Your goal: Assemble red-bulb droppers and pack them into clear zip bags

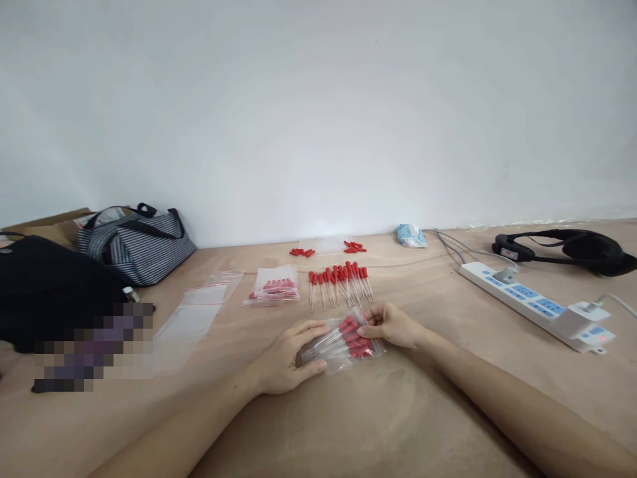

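A clear zip bag (331,345) lies between my hands, holding several glass droppers whose red rubber bulbs point right. My left hand (286,358) is wrapped round the bag's left end, thumb below and fingers above. At the opposite end, by the zip edge, my right hand (398,326) pinches the plastic beside the red bulbs. Just beyond the bag, a row of loose droppers (340,282) rests on the brown surface with bulbs facing away. To their left is a stack of filled zip bags (273,290), with red bulbs showing through.
Flat clear bags (199,315) lie at left, near a striped bag (144,245), black cloth (54,285) and small bottle (131,294). More red-bulbed droppers (354,247) lie by the wall. At right are a tissue pack (411,236), power strip (527,302) and black strapped object (592,252).
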Demonstrator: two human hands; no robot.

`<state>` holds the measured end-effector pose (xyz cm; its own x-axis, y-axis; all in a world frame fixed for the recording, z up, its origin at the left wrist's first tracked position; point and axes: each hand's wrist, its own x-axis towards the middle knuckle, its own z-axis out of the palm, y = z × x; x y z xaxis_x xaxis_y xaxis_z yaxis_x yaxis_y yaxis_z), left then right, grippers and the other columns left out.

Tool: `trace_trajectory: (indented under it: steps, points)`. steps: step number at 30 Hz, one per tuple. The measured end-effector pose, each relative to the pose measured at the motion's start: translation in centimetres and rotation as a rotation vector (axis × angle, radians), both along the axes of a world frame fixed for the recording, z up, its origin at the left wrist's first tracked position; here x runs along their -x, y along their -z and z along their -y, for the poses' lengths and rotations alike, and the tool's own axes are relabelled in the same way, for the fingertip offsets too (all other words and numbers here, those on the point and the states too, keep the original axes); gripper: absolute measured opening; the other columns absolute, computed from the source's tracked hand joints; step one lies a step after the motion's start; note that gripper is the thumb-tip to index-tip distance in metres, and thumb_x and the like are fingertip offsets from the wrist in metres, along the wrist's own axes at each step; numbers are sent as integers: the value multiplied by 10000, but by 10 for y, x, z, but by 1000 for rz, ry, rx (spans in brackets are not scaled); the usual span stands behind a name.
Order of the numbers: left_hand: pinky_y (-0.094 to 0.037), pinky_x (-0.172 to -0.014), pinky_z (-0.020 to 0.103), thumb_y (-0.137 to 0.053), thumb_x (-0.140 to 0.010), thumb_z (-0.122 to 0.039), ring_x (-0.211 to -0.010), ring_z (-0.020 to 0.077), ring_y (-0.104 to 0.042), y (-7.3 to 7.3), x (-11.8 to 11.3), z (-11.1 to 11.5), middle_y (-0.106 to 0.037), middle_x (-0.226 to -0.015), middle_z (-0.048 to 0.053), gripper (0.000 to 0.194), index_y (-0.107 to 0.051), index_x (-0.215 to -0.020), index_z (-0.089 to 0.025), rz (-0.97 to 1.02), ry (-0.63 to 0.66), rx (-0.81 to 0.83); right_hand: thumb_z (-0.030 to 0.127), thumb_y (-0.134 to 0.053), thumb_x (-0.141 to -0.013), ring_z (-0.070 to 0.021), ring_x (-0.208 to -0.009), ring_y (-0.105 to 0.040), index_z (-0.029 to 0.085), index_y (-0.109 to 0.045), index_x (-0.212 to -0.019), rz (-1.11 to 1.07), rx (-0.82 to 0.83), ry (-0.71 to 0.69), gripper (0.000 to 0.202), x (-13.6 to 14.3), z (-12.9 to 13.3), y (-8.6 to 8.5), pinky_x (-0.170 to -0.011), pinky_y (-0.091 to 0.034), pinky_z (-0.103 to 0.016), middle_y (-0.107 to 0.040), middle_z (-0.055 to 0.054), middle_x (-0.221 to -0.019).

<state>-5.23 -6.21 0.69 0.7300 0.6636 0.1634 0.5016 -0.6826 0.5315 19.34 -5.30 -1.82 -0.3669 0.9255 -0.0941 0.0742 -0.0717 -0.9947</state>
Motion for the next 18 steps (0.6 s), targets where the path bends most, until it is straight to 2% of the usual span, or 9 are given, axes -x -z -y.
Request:
trace_trajectory:
  steps: [4,7,10,13,15,18]
  points:
    - [-353,-955,396,-542,-772,-362,-1119,244,-452,-2,-4,-7,-488,-1234,73,452,-458,-1190,-214,103,-108,52,371,-741,-519,-97,-536,-555,134,-621,-651,-71,-13,-1,297,9,2,0,-572,-438,-234,-630,9,-595]
    - [-414,-878,382,-581,-738,-354,-1035,236,-512,-2,-5,-14,-526,-1176,93,534,-412,-1217,-192,168,-184,178,386,-732,-535,-85,-528,-530,139,-630,-680,-119,-29,-49,304,22,7,0,-563,-411,-221,-618,16,-598]
    - [-466,-757,332,-617,-707,-350,-889,204,-580,-3,-6,-15,-601,-1006,76,574,-400,-1207,-171,181,-119,422,398,-713,-567,-64,-500,-477,136,-640,-726,-137,-47,-116,315,36,13,2,-529,-367,-203,-581,30,-575]
    - [-470,-695,280,-630,-696,-329,-817,174,-598,-9,-6,-12,-628,-883,34,447,-492,-1086,-160,168,9,659,403,-699,-590,-44,-466,-402,138,-644,-754,-131,-82,-137,316,44,17,3,-484,-312,-187,-520,51,-528]
    - [-467,-654,248,-638,-684,-296,-752,152,-600,-17,-4,-12,-632,-802,8,346,-551,-987,-153,152,44,736,394,-700,-596,-37,-469,-375,144,-644,-771,-136,-96,-129,310,42,17,2,-466,-282,-176,-492,59,-523]
    - [-464,-602,220,-644,-662,-251,-676,133,-592,-35,8,-18,-631,-731,-9,238,-609,-875,-151,122,15,721,389,-695,-607,-28,-456,-348,163,-640,-814,-130,-74,-109,311,35,16,0,-435,-257,-163,-469,68,-531]
